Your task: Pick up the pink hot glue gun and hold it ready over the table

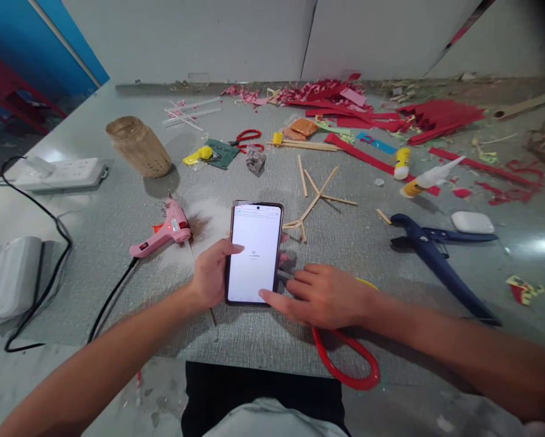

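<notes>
A phone with a bright, mostly white screen is held upright above the near edge of the table. My left hand is wrapped round it from the left, the thumb on the screen's edge and fingertips showing at the right side. My right hand is at the lower right of the phone, one finger extended onto the bottom of the screen, the other fingers curled. Under my right hand lie scissors with a red handle, their upper part hidden. Joined wooden sticks lie just beyond the phone.
A pink glue gun with a black cable lies left, near a brown jar and a power strip. At right are a dark blue cutter, glue bottles and a white case. Red paper strips lie at the back.
</notes>
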The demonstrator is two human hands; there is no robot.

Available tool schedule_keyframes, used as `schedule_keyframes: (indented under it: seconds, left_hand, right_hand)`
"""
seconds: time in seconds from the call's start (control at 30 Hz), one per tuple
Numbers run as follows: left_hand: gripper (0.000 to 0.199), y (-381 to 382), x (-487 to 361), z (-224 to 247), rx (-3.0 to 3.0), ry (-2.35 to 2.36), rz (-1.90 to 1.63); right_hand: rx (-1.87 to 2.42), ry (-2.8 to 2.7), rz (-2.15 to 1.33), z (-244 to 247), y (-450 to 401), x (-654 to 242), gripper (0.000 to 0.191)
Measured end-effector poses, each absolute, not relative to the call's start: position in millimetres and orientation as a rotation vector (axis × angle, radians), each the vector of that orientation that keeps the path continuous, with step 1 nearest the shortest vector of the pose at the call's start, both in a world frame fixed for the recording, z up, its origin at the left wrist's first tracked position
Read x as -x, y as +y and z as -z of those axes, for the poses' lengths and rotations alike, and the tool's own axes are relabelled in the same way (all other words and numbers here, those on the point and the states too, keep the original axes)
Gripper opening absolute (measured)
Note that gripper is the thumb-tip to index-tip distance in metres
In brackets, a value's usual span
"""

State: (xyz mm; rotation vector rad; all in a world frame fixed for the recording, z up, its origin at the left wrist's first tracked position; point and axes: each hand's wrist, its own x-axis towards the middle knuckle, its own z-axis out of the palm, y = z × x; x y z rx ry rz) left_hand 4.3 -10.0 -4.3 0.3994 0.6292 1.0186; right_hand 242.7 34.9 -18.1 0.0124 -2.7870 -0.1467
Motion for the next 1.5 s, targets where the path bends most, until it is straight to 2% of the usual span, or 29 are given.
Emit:
schedule_keyframes:
  seconds: [0.13, 0.23, 0.37, 0.43, 0.57, 0.67, 0.93, 1.07, 1.23, 1.33, 1.43, 1.5]
  left_hand:
    - [0.058, -9.3, -2.7, 2.1, -0.358, 0.680, -1.007]
    - [0.052, -12.0, -5.2, -9.8, -0.388, 0.833, -1.051]
    - [0.047, -32.8, -5.1, -30.6, -0.366, 1.080, -1.130]
    - [0.048, -51.0, -1.6, -36.7, -0.334, 1.147, -1.093]
    - [0.044, -88.1, 3.0, -39.4, -0.324, 1.309, -0.880]
    - [0.045, -104.0, -1.0, -41.9, -0.423, 1.407, -0.832]
    - [0.068, -113.9, -2.6, -68.0, -0.767, 1.530, -0.701]
    - [0.078, -135.4, 3.0, -68.2, -0.982, 1.555, -0.681]
    - [0.051, -165.9, 14.5, -60.3, -1.402, 1.660, -0.805]
    - [0.044, -178.8, 31.9, -53.9, -1.674, 2.012, -0.927]
    - [0.036, -193.6, 48.3, -38.0, -1.701, 2.419, -1.008]
    - [0.032, -208.0, 53.7, -18.1, -1.750, 2.435, -1.082]
  right_hand:
    - [-0.022, -2.659, 0.213, 13.4, 36.0, -240.6, 0.016]
    - [-0.011, -2.558, 0.236, -9.3, 39.0, -245.0, 0.021]
    - [0.088, -2.525, 0.082, -44.7, 43.9, -259.8, 0.011]
    - [0.166, -2.539, -0.026, -49.1, 45.7, -265.3, 0.012]
    - [0.218, -2.611, -0.134, -28.2, 47.5, -262.1, 0.025]
    - [0.256, -2.635, -0.192, -6.4, 46.3, -254.5, 0.026]
    - [0.252, -2.759, -0.207, 17.8, 31.3, -246.5, 0.033]
    - [0.335, -2.841, -0.166, 19.0, 29.5, -243.7, 0.030]
    - [0.375, -2.863, -0.139, 15.3, 28.9, -244.8, 0.028]
    - [0.404, -2.881, -0.127, 10.8, 26.6, -244.9, 0.030]
    - [0.442, -2.918, -0.093, -7.8, 28.1, -247.8, 0.029]
    - [0.515, -2.926, -0.056, -32.3, 33.5, -255.4, 0.028]
